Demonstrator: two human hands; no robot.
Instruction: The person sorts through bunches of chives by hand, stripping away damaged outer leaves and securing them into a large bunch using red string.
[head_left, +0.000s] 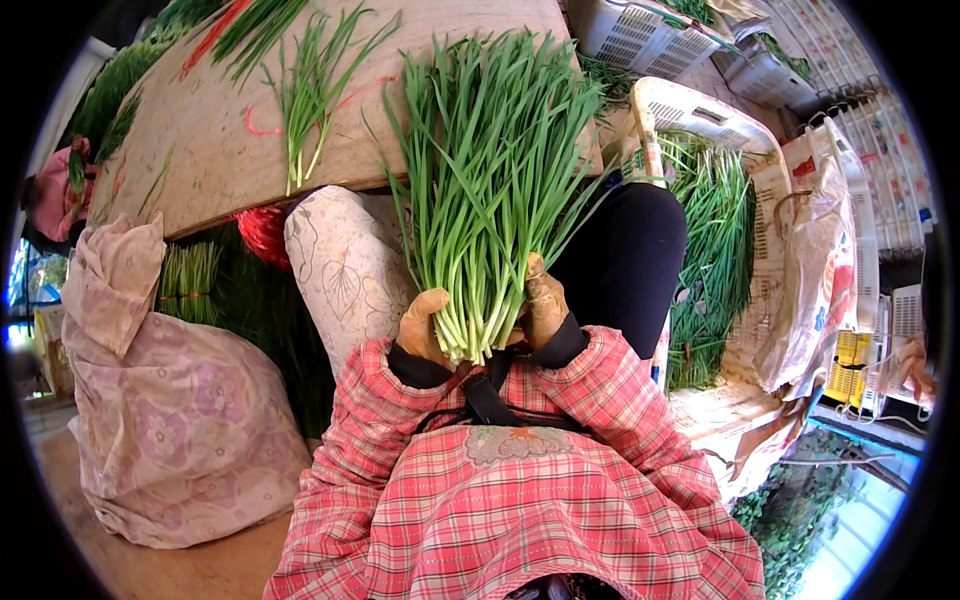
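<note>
The bunch of greens (490, 190) is standing out in front of you, between your two hands and over the gap between your knees. Its long axis is running near to far: the pale stem ends are pointing near, toward your waist, and the leaf tips are fanning out far, leaning slightly right. Neither hand is nearer, since both are touching it. Your left hand (425, 325) is holding the left side of the stems, close to their cut ends; your right hand (543, 305) is holding the right side, its thumb sitting a little farther up. The two are narrowing around the bunch from opposite sides, though most fingers are hiding behind the stems, so you cannot tell how tightly they are closing.

Beyond your hands, the leaves are overlapping the near edge of the board (230, 110); whether they are resting on it, you cannot tell. Far left of the bunch, a loose clump of greens (310, 95) is lying on the board with a thin red tie (262, 131) beside it. To your right, a white crate (765, 130) is holding more greens (705, 250). To your left, a flowered cloth (190, 420) is bulging beside a tied bundle (188, 272).
</note>
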